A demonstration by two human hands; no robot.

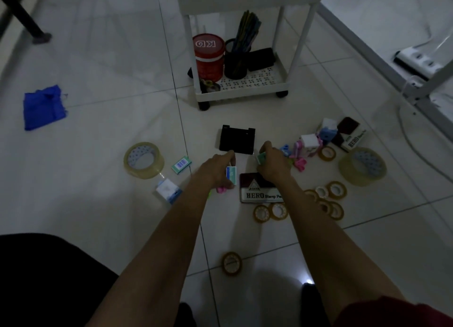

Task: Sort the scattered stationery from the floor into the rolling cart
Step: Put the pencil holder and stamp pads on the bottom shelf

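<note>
Small tape roll (231, 263) lies nearest us on the floor. Our left hand (218, 169) pinches a staple box (231, 175), our right hand (273, 163) a green box (261, 158); weak pinches may drop them before the rolling cart (241, 89).

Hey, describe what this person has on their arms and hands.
Both forearms are bare down to the left hand and right hand; no gloves, watch or bracelet shows. A dark red sleeve covers the right upper arm.

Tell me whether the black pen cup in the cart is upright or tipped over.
Upright. The black pen cup stands on the rolling cart's bottom shelf, mouth up, pens rising from it beside the red canister.
</note>
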